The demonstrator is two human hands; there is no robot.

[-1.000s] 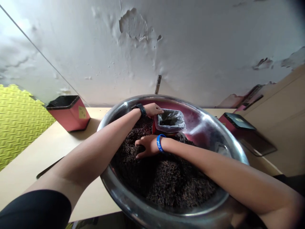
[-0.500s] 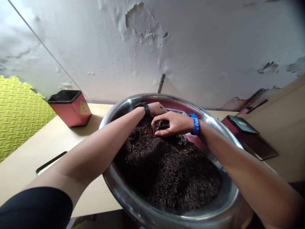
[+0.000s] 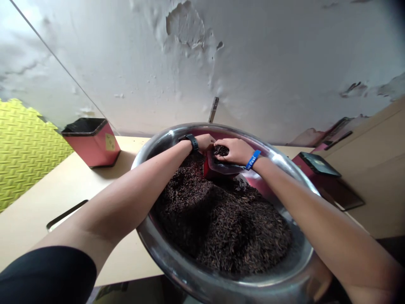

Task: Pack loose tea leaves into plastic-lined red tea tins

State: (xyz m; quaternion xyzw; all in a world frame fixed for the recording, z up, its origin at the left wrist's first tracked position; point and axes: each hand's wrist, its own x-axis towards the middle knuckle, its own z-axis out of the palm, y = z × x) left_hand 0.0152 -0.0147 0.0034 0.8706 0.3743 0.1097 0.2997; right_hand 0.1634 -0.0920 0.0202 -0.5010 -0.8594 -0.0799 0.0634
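Note:
A big steel bowl (image 3: 164,253) in front of me is heaped with dark loose tea leaves (image 3: 221,219). At its far side stands a small red tin (image 3: 215,170) lined with a clear bag. My left hand (image 3: 205,142), with a black watch on the wrist, grips the tin's left rim. My right hand (image 3: 232,151), with a blue wristband, is cupped over the tin's mouth, its fingers closed on a clump of tea leaves.
The bowl rests on a pale wooden table (image 3: 47,202). A red square tin (image 3: 91,141) lined with black stands at the back left. A dark-lidded red box (image 3: 316,164) lies to the right. Yellow foam mat (image 3: 25,152) covers the left wall.
My right hand scooped tea from the heap, lifted it, and now sits over the mouth of the small tin. My left hand stayed on the tin's rim.

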